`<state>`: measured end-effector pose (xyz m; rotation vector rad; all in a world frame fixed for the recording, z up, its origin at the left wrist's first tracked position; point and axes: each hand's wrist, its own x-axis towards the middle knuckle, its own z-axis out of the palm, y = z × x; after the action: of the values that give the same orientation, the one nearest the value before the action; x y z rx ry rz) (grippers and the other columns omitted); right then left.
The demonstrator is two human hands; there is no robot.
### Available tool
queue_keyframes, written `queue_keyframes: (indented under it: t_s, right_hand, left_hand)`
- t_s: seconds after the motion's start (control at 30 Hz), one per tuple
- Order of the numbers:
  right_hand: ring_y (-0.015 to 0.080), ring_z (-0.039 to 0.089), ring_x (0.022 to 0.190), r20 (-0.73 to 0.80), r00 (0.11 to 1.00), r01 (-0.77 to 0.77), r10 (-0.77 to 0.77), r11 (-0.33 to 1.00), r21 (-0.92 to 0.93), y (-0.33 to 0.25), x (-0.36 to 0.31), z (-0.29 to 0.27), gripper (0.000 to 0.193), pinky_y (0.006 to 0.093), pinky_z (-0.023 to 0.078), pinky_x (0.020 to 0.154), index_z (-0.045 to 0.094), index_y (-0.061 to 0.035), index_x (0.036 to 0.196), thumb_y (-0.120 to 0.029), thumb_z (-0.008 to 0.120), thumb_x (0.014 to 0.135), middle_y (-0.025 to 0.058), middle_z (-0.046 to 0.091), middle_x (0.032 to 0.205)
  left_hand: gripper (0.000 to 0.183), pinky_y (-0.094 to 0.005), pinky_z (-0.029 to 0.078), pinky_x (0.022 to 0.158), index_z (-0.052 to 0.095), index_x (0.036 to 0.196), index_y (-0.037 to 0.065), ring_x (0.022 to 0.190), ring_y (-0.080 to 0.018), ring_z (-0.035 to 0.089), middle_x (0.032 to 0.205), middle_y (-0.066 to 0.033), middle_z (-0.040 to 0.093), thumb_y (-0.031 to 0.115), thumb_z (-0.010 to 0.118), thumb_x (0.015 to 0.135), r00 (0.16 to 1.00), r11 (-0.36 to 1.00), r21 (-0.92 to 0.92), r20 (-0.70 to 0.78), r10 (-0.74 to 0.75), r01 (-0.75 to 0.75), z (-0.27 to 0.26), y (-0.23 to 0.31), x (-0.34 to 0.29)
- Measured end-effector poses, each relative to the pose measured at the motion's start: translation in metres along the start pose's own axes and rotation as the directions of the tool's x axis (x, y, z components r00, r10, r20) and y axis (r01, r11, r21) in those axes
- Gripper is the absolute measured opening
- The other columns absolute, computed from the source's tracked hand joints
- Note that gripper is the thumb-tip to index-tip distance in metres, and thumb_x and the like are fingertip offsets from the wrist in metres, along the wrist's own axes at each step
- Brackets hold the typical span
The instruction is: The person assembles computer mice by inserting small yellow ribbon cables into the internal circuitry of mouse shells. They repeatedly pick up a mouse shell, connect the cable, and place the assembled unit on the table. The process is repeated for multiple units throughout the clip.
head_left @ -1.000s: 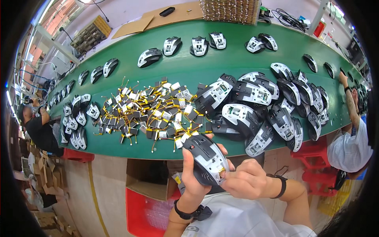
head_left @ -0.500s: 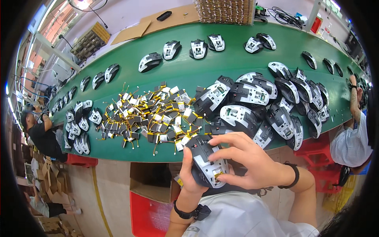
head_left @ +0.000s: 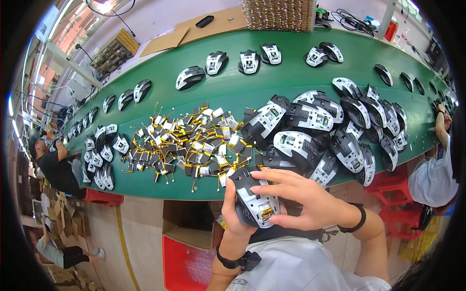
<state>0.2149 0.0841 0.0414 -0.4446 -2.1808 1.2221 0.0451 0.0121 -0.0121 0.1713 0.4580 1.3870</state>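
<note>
Near the table's front edge, my left hand (head_left: 235,219) is closed around a partly assembled black-and-white computer mouse (head_left: 253,201), its thumb along the left side. My right hand (head_left: 303,200) spans the mouse from the other side, fingertips on its upper part and thumb beside an opening at the lower end. A small piece with shiny yellow tape (head_left: 266,213) shows in that opening. Just beyond lies a loose pile of small battery packs (head_left: 194,150) with yellow tape and thin wires. To its right more mouse shells (head_left: 296,145) are heaped.
A green work table (head_left: 160,104) carries spaced mice along its far side. Another cluster of mice (head_left: 101,155) sits at the left. Below the edge are a cardboard box (head_left: 187,233) and a red bin (head_left: 175,262). Co-workers sit at both ends; red stools (head_left: 395,186) stand at right.
My right fingers have flattened and drawn closer together over the mouse. More of the yellow-taped piece shows in the opening. The whole view has shifted slightly.
</note>
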Motion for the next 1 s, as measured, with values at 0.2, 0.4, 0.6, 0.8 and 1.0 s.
queue_keyframes:
  t_s: [0.2, 0.4, 0.6, 0.8, 1.0]
  right_hand:
    - [0.0391, 0.05, 0.124, -0.145, 0.988, -0.068, 0.054, 0.993, -0.098, -0.005, -0.005, 0.013, 0.053, 0.0447, 0.043, 0.103, 0.061, -0.0078, 0.124, -0.01, 0.071, 0.071, 0.0167, 0.052, 0.135]
    - [0.0382, 0.046, 0.126, -0.064, 0.989, -0.129, 0.133, 0.99, 0.058, 0.009, -0.005, 0.014, 0.051, 0.0442, 0.044, 0.1, 0.062, -0.0105, 0.122, -0.01, 0.07, 0.072, 0.0176, 0.047, 0.138]
    - [0.0366, 0.042, 0.129, -0.049, 0.985, -0.162, 0.168, 0.982, 0.098, 0.013, -0.011, 0.017, 0.054, 0.045, 0.035, 0.107, 0.06, -0.0137, 0.129, -0.014, 0.069, 0.075, 0.017, 0.043, 0.144]
    - [0.0417, 0.035, 0.135, 0.014, 0.994, -0.109, 0.108, 0.982, 0.153, 0.012, -0.012, 0.002, 0.072, 0.0468, 0.032, 0.11, 0.05, -0.0079, 0.138, -0.026, 0.077, 0.074, 0.0211, 0.036, 0.149]
    - [0.047, 0.036, 0.132, 0.124, 0.99, -0.02, 0.07, 0.931, -0.365, -0.018, 0.002, -0.03, 0.101, 0.052, 0.034, 0.109, 0.032, -0.0056, 0.148, -0.043, 0.083, 0.068, 0.0281, 0.033, 0.145]
  left_hand:
    - [0.068, -0.0458, 0.059, 0.066, 0.053, 0.127, 0.003, 0.082, -0.033, 0.069, 0.106, -0.0185, 0.067, 0.061, 0.033, 0.098, 0.999, 0.997, -0.077, -0.042, 0.026, -0.029, 0.018, -0.004, 0.003]
    - [0.06, -0.0407, 0.059, 0.07, 0.056, 0.12, 0.005, 0.088, -0.0266, 0.069, 0.109, -0.0136, 0.067, 0.057, 0.037, 0.098, 0.998, 0.997, -0.055, 0.044, 0.052, -0.05, 0.008, -0.006, 0.005]
    - [0.056, -0.0401, 0.059, 0.066, 0.057, 0.119, 0.009, 0.083, -0.0264, 0.07, 0.104, -0.0124, 0.067, 0.057, 0.036, 0.099, 0.995, 0.998, -0.04, -0.083, 0.052, -0.056, 0.013, -0.013, 0.003]
    - [0.07, -0.0401, 0.059, 0.068, 0.053, 0.127, 0.005, 0.085, -0.031, 0.069, 0.102, -0.0166, 0.067, 0.064, 0.029, 0.097, 0.998, 0.999, 0.035, -0.052, 0.04, -0.038, 0.005, -0.011, 0.002]
    - [0.08, -0.0476, 0.04, 0.109, 0.025, 0.151, 0.007, 0.133, -0.0326, 0.045, 0.148, -0.0162, 0.039, 0.066, 0.029, 0.097, 1.0, 0.911, 0.412, 0.026, 0.005, -0.015, 0.041, -0.023, 0.004]
